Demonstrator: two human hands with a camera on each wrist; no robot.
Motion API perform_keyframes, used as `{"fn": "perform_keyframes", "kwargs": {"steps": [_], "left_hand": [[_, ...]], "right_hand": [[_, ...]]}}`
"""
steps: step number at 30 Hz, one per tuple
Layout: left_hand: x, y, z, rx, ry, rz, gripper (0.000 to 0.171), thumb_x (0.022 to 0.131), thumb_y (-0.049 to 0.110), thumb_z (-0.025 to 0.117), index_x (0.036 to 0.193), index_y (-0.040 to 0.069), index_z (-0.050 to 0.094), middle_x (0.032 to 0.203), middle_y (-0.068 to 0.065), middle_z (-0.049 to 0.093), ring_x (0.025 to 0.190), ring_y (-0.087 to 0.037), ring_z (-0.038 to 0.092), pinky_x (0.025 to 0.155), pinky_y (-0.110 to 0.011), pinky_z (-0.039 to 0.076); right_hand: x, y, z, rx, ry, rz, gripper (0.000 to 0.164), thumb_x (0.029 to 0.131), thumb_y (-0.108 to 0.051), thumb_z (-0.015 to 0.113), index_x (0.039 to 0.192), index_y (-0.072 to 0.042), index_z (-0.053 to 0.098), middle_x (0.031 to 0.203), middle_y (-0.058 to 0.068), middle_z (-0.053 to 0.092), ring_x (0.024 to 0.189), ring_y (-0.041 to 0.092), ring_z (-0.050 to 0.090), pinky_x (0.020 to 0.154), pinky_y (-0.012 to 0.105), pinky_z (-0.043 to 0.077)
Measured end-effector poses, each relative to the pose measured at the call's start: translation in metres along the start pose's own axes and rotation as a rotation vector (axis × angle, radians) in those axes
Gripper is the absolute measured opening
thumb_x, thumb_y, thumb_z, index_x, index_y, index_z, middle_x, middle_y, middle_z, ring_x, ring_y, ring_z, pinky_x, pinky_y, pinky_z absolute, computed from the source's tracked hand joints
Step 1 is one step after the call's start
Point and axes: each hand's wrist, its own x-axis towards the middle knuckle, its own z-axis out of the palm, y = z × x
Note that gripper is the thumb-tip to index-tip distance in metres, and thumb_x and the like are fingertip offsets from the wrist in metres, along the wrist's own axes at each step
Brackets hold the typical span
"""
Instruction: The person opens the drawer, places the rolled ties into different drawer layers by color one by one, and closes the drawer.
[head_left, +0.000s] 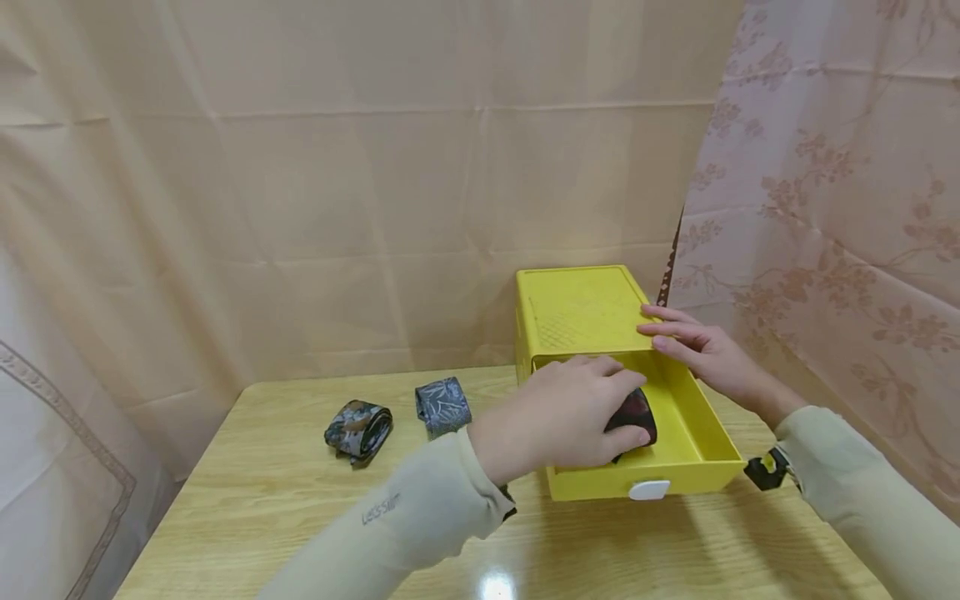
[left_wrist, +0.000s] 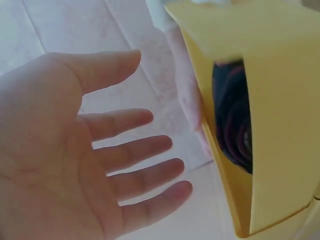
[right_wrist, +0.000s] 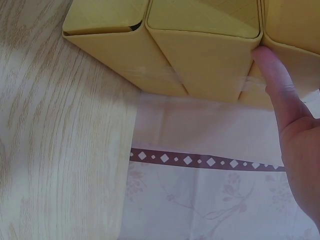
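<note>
Lying inside the yellow drawer [head_left: 592, 485], the dark cloth roll [head_left: 642, 413] sits just past the nearer left hand's [head_left: 566, 410] spread fingers.

Place: home-like curtained corner, exact kind uncertain. Evidence: wood-grain table [head_left: 255, 483]; plain beige curtain [head_left: 337, 183], far side; pink floral curtain [head_left: 847, 192], right; household-type yellow drawer box [head_left: 585, 304] stands on table, right.

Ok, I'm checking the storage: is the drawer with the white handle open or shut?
Open: the yellow drawer juts forward from its cabinet, its inside exposed in the head view.
</note>
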Motion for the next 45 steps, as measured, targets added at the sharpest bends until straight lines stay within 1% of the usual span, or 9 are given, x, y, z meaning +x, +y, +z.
{"fn": "perform_keyframes", "kwargs": {"steps": [4,8,11,15,19,27,32,36,45], "left_hand": [[-0.014,0.009,0.003,-0.029,0.151,0.146,0.046,0.101,0.045,0.059,0.138,0.018,0.062,0.135,0.001,0.062,0.120,-0.014,0.059,0.100,-0.024,0.045],[-0.027,0.019,0.007,-0.188,0.260,0.332,0.038,0.101,0.038,0.063,0.132,0.016,0.066,0.130,0.005,0.064,0.117,-0.005,0.055,0.104,-0.014,0.035],[-0.034,0.027,0.012,-0.366,0.275,0.462,0.035,0.099,0.030,0.067,0.130,0.013,0.066,0.128,0.005,0.066,0.118,0.002,0.052,0.102,-0.010,0.033],[-0.041,0.037,0.020,-0.559,0.174,0.558,0.035,0.100,0.021,0.067,0.134,0.011,0.063,0.130,0.004,0.066,0.123,0.011,0.046,0.102,-0.008,0.032],[-0.047,0.043,0.030,-0.666,0.024,0.525,0.037,0.105,0.019,0.059,0.142,0.014,0.057,0.136,0.010,0.062,0.120,0.018,0.042,0.100,-0.007,0.033],[-0.048,0.047,0.061,-1.025,-0.250,0.268,0.036,0.109,0.023,0.049,0.145,0.021,0.054,0.134,0.024,0.058,0.114,0.017,0.049,0.089,-0.009,0.044],[-0.043,0.044,0.078,-1.265,-0.193,0.245,0.034,0.109,0.015,0.049,0.142,0.012,0.056,0.134,0.014,0.062,0.105,0.012,0.058,0.090,-0.015,0.049],[-0.037,0.040,0.085,-1.270,-0.133,0.274,0.034,0.109,0.013,0.048,0.142,0.007,0.054,0.138,0.005,0.062,0.109,0.011,0.058,0.093,-0.016,0.048],[-0.028,0.036,0.102,-1.353,-0.071,0.134,0.035,0.110,0.018,0.046,0.140,0.006,0.057,0.133,0.005,0.064,0.109,0.004,0.061,0.089,-0.018,0.051]], "right_hand": [[0.000,0.000,0.001,0.005,-0.003,-0.016,0.033,0.107,-0.021,0.056,0.137,-0.016,0.065,0.160,-0.004,0.038,0.145,0.007,0.029,0.100,0.007,0.033],[0.000,0.001,0.001,-0.003,-0.008,-0.029,0.032,0.107,-0.021,0.055,0.138,-0.018,0.065,0.160,-0.005,0.038,0.145,0.008,0.029,0.099,0.008,0.035],[0.001,0.002,0.002,0.004,-0.008,-0.048,0.032,0.107,-0.018,0.054,0.138,-0.015,0.065,0.160,-0.002,0.038,0.144,0.007,0.030,0.099,0.009,0.036],[0.001,0.003,0.001,0.013,-0.002,-0.057,0.032,0.108,-0.017,0.053,0.137,-0.013,0.065,0.160,0.000,0.038,0.143,0.002,0.030,0.099,0.009,0.037],[0.000,0.002,0.001,0.007,0.004,-0.048,0.032,0.108,-0.019,0.053,0.137,-0.013,0.065,0.160,-0.001,0.039,0.143,0.001,0.030,0.099,0.008,0.036],[-0.002,0.001,0.001,0.008,0.007,-0.035,0.032,0.108,-0.019,0.053,0.137,-0.013,0.065,0.160,-0.001,0.039,0.143,0.002,0.030,0.099,0.008,0.036],[-0.001,0.001,0.002,0.003,0.010,-0.039,0.032,0.107,-0.019,0.054,0.137,-0.014,0.065,0.159,-0.001,0.040,0.142,0.002,0.031,0.099,0.008,0.036],[-0.001,0.001,0.002,0.009,0.010,-0.041,0.032,0.108,-0.019,0.053,0.137,-0.013,0.065,0.159,-0.001,0.039,0.142,0.002,0.031,0.099,0.008,0.037],[-0.001,0.000,0.001,-0.010,0.013,-0.035,0.032,0.107,-0.020,0.054,0.137,-0.016,0.066,0.159,-0.003,0.039,0.143,0.002,0.031,0.100,0.008,0.035]]}}
